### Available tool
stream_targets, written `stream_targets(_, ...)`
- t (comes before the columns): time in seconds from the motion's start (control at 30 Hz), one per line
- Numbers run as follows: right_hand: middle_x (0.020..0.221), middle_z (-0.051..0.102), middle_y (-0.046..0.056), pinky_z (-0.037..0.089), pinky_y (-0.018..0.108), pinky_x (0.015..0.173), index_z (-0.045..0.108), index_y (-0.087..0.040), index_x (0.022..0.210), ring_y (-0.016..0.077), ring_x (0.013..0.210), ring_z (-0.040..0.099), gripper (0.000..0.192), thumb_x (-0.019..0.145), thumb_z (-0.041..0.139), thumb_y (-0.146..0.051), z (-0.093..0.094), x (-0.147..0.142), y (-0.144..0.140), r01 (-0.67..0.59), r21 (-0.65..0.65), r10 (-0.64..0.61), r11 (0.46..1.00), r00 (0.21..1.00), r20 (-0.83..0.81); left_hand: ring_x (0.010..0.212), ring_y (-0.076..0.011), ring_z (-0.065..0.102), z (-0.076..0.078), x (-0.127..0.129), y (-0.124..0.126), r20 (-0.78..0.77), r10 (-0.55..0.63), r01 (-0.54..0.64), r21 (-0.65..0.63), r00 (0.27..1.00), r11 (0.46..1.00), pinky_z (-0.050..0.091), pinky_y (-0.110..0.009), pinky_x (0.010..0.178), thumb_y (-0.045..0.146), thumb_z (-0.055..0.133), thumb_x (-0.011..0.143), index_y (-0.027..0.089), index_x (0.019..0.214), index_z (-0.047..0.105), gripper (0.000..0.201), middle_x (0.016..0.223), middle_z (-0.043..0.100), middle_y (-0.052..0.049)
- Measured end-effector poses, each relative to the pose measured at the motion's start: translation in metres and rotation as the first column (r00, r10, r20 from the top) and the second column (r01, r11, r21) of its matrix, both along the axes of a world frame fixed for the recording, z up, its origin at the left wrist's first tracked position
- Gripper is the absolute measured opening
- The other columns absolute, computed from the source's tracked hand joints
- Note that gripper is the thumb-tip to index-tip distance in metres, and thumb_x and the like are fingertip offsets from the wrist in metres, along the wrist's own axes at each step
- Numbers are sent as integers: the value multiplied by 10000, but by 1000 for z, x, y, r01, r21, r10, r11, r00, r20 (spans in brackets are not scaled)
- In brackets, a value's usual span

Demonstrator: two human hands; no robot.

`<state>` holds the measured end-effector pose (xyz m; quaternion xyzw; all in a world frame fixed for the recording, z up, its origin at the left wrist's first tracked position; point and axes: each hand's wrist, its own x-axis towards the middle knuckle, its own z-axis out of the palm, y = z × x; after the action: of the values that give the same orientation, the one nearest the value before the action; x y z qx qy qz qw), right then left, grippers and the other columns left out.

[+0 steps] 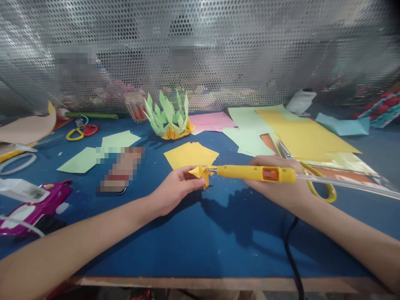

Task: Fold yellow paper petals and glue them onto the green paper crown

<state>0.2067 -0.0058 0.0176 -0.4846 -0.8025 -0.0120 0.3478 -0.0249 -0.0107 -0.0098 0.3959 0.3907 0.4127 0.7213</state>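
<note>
A folded yellow paper piece (200, 173) is pinched in the left hand (175, 189) while the tip of a glue gun (256, 173), gripped in the right hand (278, 185), is held against it, so gluing appears to be under way and a steady squeeze is judged to be called for.

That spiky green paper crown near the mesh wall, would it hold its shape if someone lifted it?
The green paper crown is probably very light, being thin folded paper. Its upright points look creased and self-supporting, so it may hold its shape, though a squeeze would likely crush them. Sitting on a wide yellow base on the blue table, it seems unlikely to tip.
</note>
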Motion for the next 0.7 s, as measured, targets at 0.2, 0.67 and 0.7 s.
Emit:
stream_targets(0.2,479,506,-42,355,197,404,492,-218,564,85,427,469,173,704,595,-229,-3,1,2,-17,27,16,999,1000,21,805,-120,605,-2,-1,1,21,-9,9,-5,1000,1000,462,-245,791,131,749,699,152,992,701,298,905,683,-40)
stream_targets(0.67,480,514,-42,352,193,400,512,-213,590,74,408,449,160,720,605,-208,-5,4,3,-96,69,92,993,994,55,826,-133,622,-1,-2,2,11,-5,5,-31,1000,1000,476,-249,814,124,723,730,124,981,697,252,879,683,-52)
stream_targets(0.7,483,517,-43,355,191,402,515,-213,593,73,408,450,157,724,602,-211,-6,4,3,-106,74,102,992,993,50,824,-133,622,-1,-2,2,9,-4,4,-34,1000,999,477,-248,812,122,720,732,123,977,697,246,873,682,-51)
